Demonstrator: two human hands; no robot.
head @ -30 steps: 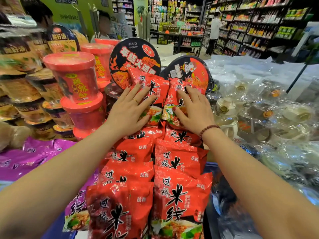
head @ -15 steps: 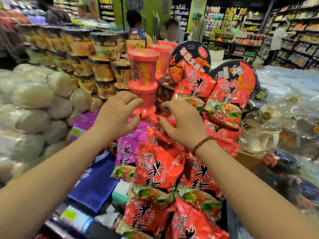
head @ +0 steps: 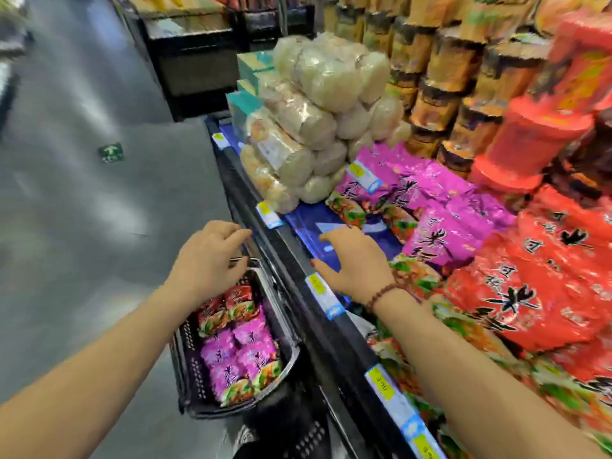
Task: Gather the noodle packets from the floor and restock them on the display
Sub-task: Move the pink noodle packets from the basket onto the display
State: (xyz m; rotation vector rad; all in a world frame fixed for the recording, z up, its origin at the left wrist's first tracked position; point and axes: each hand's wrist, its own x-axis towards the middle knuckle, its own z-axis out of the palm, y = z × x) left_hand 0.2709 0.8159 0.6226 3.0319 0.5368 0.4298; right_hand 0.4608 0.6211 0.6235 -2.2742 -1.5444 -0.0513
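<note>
2 hands: left hand [head: 212, 256] and right hand [head: 354, 263], both bare, neither holding anything.
Left hand: above the basket's [head: 188, 362] far end, fingers loosely curled round nothing; whether it touches the rim cannot be told.
Right hand: right of the basket and higher, over a bare blue patch of the display [head: 308, 223], fingers spread and relaxed; contact with the surface cannot be told.
Bracelet [head: 390, 291]: dark beads on the right wrist.
Basket: black with perforated walls, low against the display's dark front edge; what it stands on cannot be told.
Purple packets [head: 238, 356]: several, filling the basket's near half.
Red packets [head: 231, 304]: at the basket's far end, partly under the left hand.
Display: runs along the basket's right side, above its rim.
Purple stack [head: 437, 207]: on the display, right of and beyond the basket, just past the right fingertips.
Red stack [head: 546, 276]: farther right of the basket, in overlapping rows, touching the purple stack.
Pale bundles [head: 314, 111]: clear-wrapped round noodle cakes, piled well beyond the basket.
Cups [head: 463, 81]: brown, stacked, far beyond the basket, behind the purple stack.
Red tubs [head: 536, 134]: stacked to the right of the cups.
Price tags [head: 323, 294]: yellow and blue, along the front edge; 1 sits just right of the basket.
Floor [head: 82, 210]: grey and glossy, left of the basket.
Green marker [head: 111, 152]: on the floor, well beyond the basket.
Print: too blurred to read.
</note>
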